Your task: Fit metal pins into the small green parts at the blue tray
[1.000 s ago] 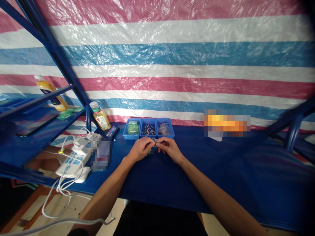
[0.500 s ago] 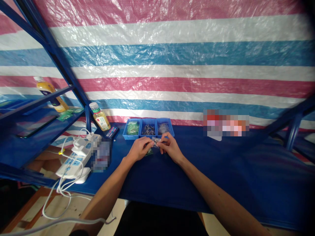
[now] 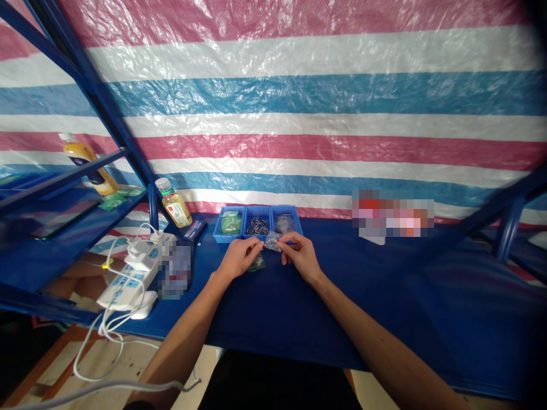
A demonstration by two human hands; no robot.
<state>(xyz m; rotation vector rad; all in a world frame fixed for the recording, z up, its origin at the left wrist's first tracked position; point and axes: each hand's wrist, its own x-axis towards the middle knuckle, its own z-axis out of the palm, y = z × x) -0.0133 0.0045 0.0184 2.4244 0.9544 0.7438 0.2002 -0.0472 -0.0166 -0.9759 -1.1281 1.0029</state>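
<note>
Clear plastic bag [image 3: 272, 241] hangs at the fingertips of your right hand [image 3: 302, 259], which pinches it near one edge between thumb and finger, just above the counter [image 3: 277, 324]. That light hold probably suits something thin and limp: it leaves most of the bag uncovered, jutting toward your other hand. Relative to your right hand, the bag lies to the left and slightly forward, between your two hands.

Your left hand [image 3: 239, 259] has its thumb and fingers drawn together beside the bag, seemingly apart from it; whether something small sits between them, you cannot tell. Below those fingers a green packet [image 3: 258, 263] lies on the counter, partly hidden by your hand.

Three blue trays stand side by side just beyond your hands, likely so that each is a short reach away. Ahead of your left hand, the left tray [image 3: 227, 238] carries green packets [image 3: 231, 222]; ahead of its fingertips, the middle tray [image 3: 256, 237] bears small dark metal pieces [image 3: 258, 225]; ahead of your right hand, the right tray [image 3: 283, 209] holds filmy clear items [image 3: 282, 223]. Well left of your left hand are a capped bottle [image 3: 174, 206] and a white power strip [image 3: 122, 283], probably kept aside to free your forearms.
</note>
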